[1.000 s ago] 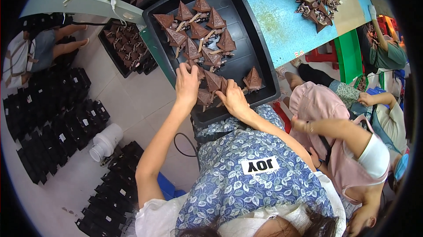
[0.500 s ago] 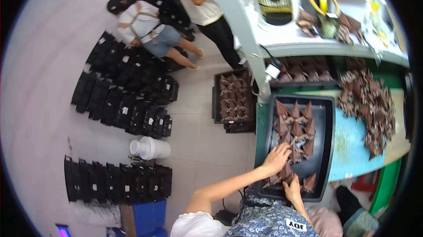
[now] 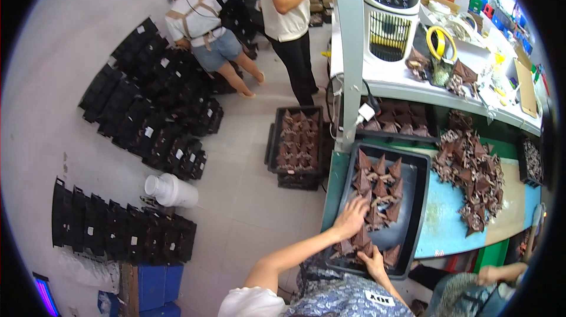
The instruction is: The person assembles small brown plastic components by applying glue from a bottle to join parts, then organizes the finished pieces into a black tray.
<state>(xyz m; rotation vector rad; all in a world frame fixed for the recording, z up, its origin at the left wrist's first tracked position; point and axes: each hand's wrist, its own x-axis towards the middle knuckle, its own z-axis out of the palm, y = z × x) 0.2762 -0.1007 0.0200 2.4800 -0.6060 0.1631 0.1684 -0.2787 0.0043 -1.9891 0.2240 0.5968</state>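
A dark tray [image 3: 413, 211] in front of me holds rows of brown pointed pieces [image 3: 380, 189], each with a sharp peak and a ragged greyish part. My left hand [image 3: 352, 218] reaches over the tray's left side, its bent fingers closed around a piece in the left column, the fingertips partly hidden. Nearer me, my right hand [image 3: 374, 263] grips the lower end of another brown pointed piece [image 3: 361, 239] between thumb and fingers. To its right, a separate piece [image 3: 391, 255] lies in the tray's near corner.
A heap of similar pieces [image 3: 471, 169] lies on the bench to the right. Behind the tray, a shelf carries a white heater-like appliance [image 3: 390, 22] and yellow tape [image 3: 441, 43]. Filled crates [image 3: 299, 140], black tray rows [image 3: 118, 231] and a white bucket [image 3: 177, 191] stand on the floor. Other people are nearby.
The whole view has shifted and tilted, showing more of the shelf and the room behind. Both my hands stay at nearly the same places over the tray.
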